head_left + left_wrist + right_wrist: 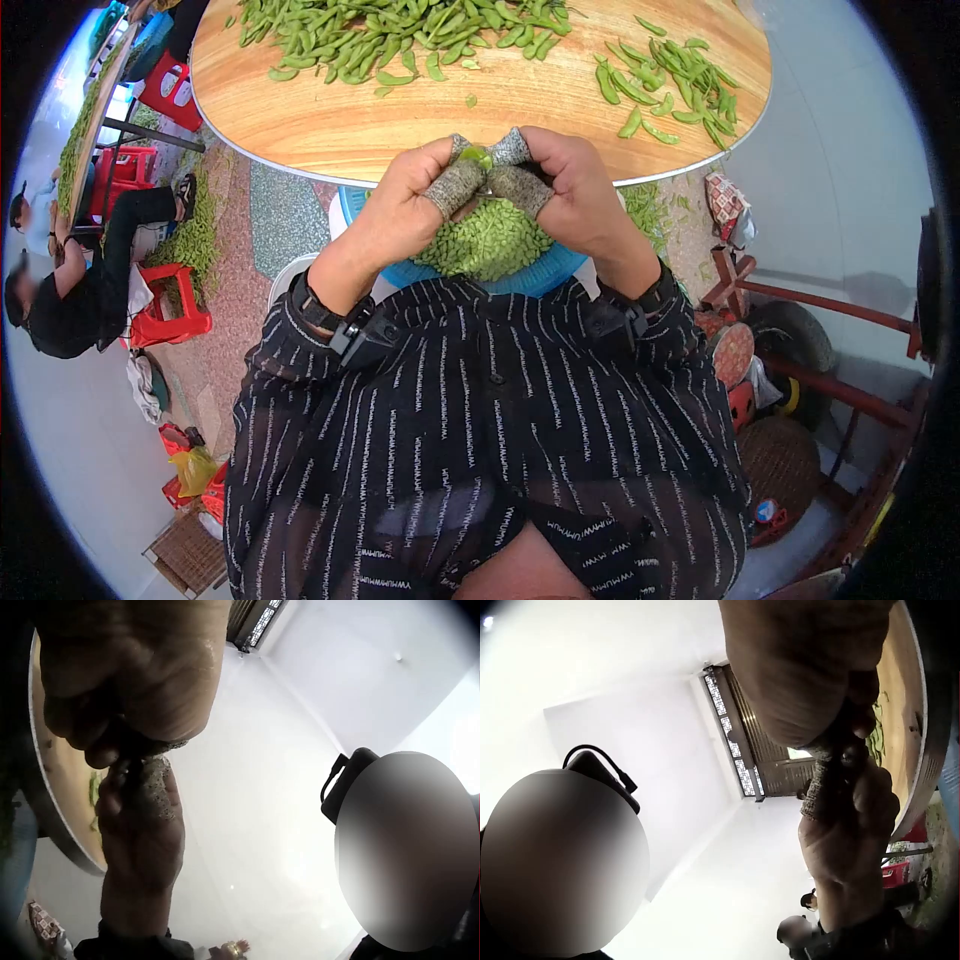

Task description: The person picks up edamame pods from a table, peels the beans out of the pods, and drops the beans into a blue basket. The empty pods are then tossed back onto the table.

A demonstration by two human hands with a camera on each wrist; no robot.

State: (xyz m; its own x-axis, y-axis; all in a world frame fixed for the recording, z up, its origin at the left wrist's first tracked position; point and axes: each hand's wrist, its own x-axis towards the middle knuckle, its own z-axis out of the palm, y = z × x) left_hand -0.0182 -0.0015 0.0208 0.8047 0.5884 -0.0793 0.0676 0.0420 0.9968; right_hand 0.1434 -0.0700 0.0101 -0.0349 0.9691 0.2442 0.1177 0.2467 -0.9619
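Both hands met just below the table point(330, 130) edge: left hand point(405, 205) & right hand point(565, 190) pinched one green pod point(477, 157) btwn thumbs w/ grey finger cots, directly over a blue basin point(545, 278) of shelled beans point(485, 240). Unshelled pods point(380, 35) lay heaped on the tabletop, w/ a smaller pile point(665, 80) to the right.

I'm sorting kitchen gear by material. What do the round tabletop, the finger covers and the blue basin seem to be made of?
Round tabletop: wood or wood-look laminate, glossy, grain showing, pale rim band. Finger covers: speckled grey knitted fabric, matte. Blue basin: probably plastic, smooth and uniform in colour.
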